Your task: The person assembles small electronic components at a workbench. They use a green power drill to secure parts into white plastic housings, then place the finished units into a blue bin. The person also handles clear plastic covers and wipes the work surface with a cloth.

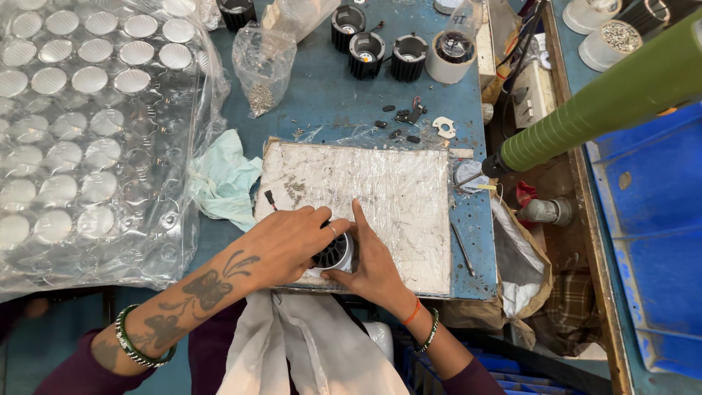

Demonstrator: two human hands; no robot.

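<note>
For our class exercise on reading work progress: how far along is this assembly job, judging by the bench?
Done: hard to say; no piece shows as clearly finished. In hand: the left hand and right hand together hold one finned housing on the board. Left: three black housings wait at the back, and the tray holds many round lenses.

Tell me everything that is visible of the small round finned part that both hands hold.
The finned part is a small round piece, black with radial fins, with a pale, silvery rim on its lower side. It looks like metal. It rests at the near edge of the plastic-wrapped board. The left hand covers its left side from above, and the right hand holds its right side, so much of it is hidden.
</note>
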